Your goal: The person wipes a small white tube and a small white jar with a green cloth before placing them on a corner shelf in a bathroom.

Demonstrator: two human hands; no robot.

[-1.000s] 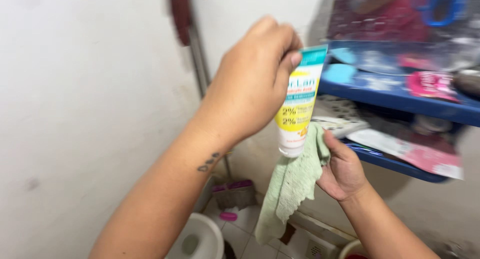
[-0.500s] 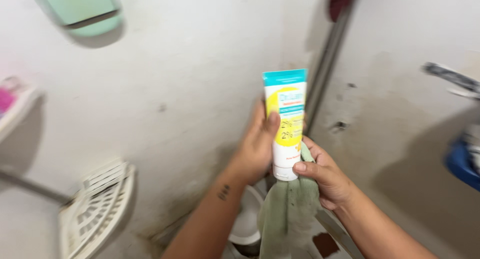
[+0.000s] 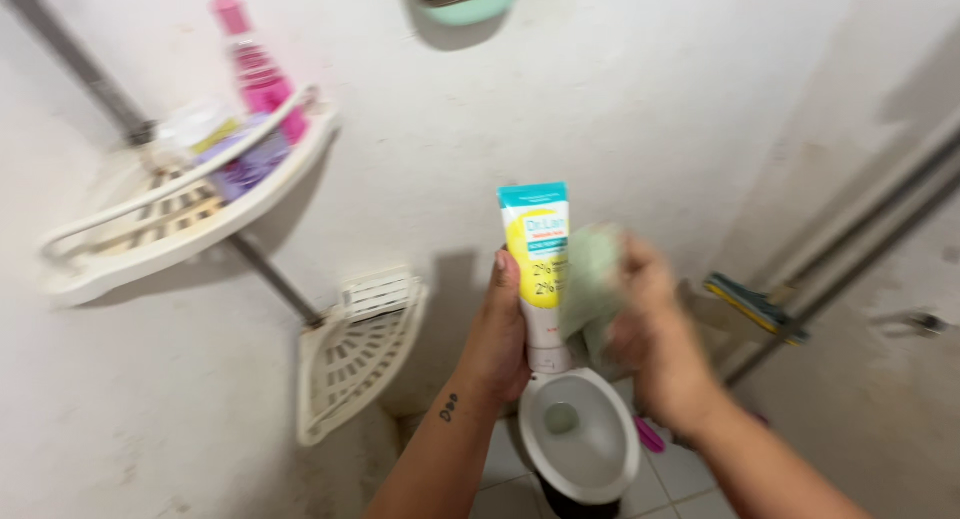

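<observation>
white corner shelf [image 3: 200, 224], pink bottle [image 3: 258, 74] on it

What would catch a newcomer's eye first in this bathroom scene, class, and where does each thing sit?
First comes the white tube with a teal end and yellow patch, held upright at the centre by the left hand. Beside it, the blurred right hand presses a pale green cloth against the tube. At upper left, a pink bottle stands on a white corner shelf, and a toilet bowl lies below the hands.
</observation>
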